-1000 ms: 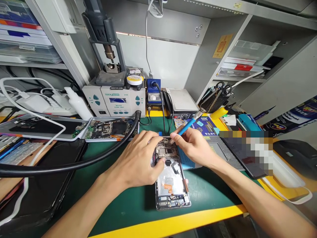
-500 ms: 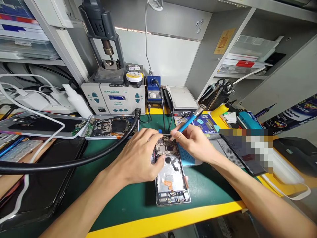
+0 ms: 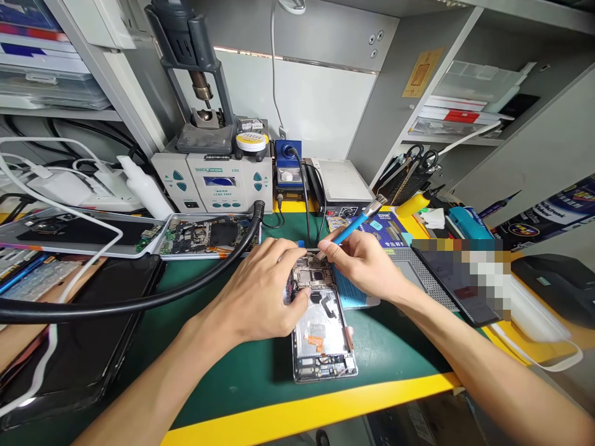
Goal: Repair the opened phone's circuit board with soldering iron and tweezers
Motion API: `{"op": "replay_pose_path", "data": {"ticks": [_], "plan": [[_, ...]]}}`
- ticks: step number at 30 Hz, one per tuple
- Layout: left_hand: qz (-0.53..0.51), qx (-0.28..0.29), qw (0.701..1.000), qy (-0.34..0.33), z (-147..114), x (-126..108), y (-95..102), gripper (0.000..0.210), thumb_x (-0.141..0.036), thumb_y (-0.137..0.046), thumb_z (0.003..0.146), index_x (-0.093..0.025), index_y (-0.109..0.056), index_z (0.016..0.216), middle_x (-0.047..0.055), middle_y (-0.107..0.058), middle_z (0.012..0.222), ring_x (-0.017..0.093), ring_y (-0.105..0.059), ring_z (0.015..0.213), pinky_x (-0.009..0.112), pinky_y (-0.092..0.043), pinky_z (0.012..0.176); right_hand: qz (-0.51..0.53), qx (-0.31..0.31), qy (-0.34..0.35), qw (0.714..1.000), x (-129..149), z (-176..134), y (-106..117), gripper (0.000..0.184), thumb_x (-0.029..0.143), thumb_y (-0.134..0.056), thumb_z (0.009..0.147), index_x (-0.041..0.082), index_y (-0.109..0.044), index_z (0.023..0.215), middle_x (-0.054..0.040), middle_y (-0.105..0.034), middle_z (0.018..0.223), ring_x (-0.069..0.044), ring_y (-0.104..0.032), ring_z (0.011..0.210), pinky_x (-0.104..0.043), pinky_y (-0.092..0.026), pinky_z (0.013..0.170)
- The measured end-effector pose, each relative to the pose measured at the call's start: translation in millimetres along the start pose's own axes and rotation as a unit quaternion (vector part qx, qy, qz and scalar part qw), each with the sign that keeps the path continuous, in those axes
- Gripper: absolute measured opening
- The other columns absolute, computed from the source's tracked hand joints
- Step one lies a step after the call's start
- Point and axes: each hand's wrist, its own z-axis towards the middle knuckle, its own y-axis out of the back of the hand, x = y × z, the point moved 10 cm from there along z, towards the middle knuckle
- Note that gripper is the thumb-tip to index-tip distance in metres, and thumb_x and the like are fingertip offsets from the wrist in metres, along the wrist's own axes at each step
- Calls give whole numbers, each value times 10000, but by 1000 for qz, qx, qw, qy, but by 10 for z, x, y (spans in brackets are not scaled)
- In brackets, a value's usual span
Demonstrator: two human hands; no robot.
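An opened smartphone [image 3: 320, 337] lies on the green mat, its bare circuit board [image 3: 310, 272] showing in the upper half and a silvery bay below. My left hand [image 3: 260, 291] grips the phone along its upper left side, with the thumb resting on the lower edge of the board and the fingers curled over the top. Pinched between the thumb and fingers of my right hand [image 3: 362, 263] is a slim blue-handled tool [image 3: 352, 228] with a metal upper end. Its lower tip reaches the board's upper right corner; my fingers partly hide it, and I cannot tell its shape.
A thick black hose [image 3: 186, 297] curves across the left of the mat [image 3: 209, 384] from a grey hot-air station [image 3: 211, 179]. Opened device parts [image 3: 209, 236] lie behind it. A perforated metal plate [image 3: 421, 279] and a dark flat panel [image 3: 458, 288] sit to the right.
My right hand and the blue-handled tool have shifted very slightly, the tool tip moving a little left over the board. My left hand and the phone stay in place.
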Motion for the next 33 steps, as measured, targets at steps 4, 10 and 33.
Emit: {"op": "replay_pose_path", "data": {"ticks": [4,10,33], "plan": [[-1,-1,1000,3,-2,10,-3,470,-291,-604,865,-134,-570,1307,146,-604,1299,316,-562,1197,522,-499,1066,8,-1,-2,1000,-7,8,-3,561,543,-627,948,234,-349,571,71,-260,501,-78,-196,479,-265,-109,425],[1,0,1000,3,-3,17,-13,482,-297,-608,865,-135,-564,1317,144,-601,1307,314,-560,1207,514,-491,1077,40,5,11,999,38,18,-13,408,509,-620,962,197,-542,710,62,-350,566,-94,-268,524,-254,-210,452],[-1,6,1000,8,-4,14,-11,490,-296,-599,876,-120,-561,1332,142,-606,1316,304,-551,1218,514,-484,1082,49,16,-16,999,-10,19,-14,383,453,-615,968,206,-501,699,103,-302,481,-75,-212,468,-267,-160,458]]}}
